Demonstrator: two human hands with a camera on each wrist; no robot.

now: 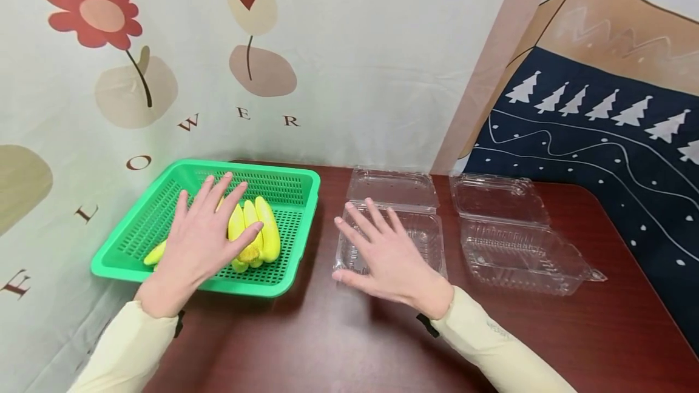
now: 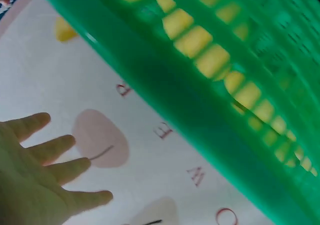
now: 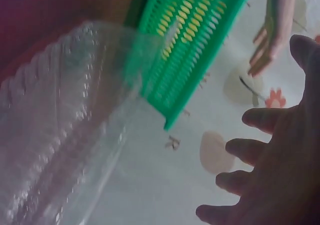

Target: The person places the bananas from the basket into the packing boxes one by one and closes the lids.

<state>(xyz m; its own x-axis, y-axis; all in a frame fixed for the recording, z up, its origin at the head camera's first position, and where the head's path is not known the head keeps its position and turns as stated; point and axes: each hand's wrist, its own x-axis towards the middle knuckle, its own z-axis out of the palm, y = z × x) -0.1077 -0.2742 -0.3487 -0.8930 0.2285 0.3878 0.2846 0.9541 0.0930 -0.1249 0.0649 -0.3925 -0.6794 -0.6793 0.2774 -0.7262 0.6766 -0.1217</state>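
Note:
In the head view my left hand [image 1: 202, 238], fingers spread, is held over the green basket [image 1: 299, 259] and covers part of what lies in it. Yellow bananas [image 1: 269, 229] show to the right of that hand inside the basket, and another yellow tip [image 1: 155, 253] peeks out on its left. My right hand [image 1: 390, 256], also with fingers spread, is over the nearer clear plastic clamshell box [image 1: 428, 235], whose lid is folded back. Both hands hold nothing. The right wrist view shows the right hand [image 3: 270, 160] beside the clear box [image 3: 65, 120].
A second clear clamshell box [image 1: 519, 253] lies with its lid back at the right of the dark red table [image 1: 338, 344]. Behind the table hangs a pale cloth [image 1: 371, 77] with flowers and letters, and a dark tree-patterned one [image 1: 590, 132] is at the right.

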